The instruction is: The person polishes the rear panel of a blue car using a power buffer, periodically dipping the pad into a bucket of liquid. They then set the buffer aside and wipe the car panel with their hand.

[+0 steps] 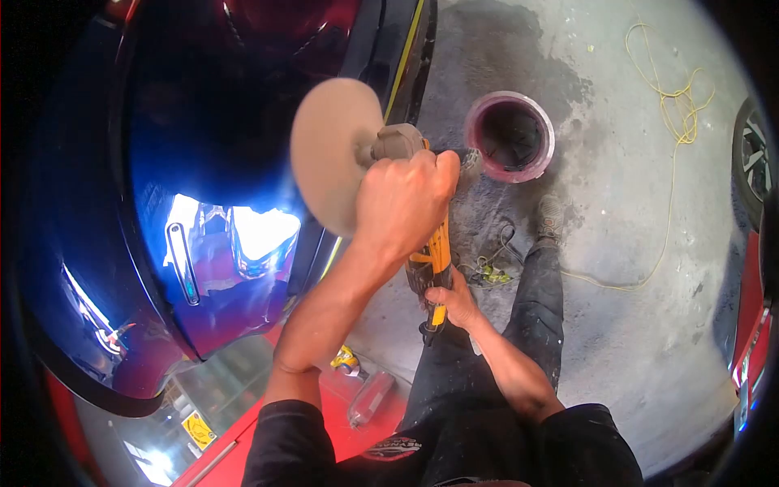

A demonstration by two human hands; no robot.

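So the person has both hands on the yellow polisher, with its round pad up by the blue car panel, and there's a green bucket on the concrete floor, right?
Not quite: the bucket on the concrete floor is pink, not green, as the head view shows. The rest holds: the left hand and right hand grip the yellow polisher, its round pad by the blue car panel.

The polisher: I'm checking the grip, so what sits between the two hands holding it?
In the head view, the polisher's yellow and black body spans between the left hand at the head and the right hand on the rear handle.

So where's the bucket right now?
In the head view the bucket stands on the concrete floor, upper middle, just right of the polisher head and the left hand, beside the car's edge.
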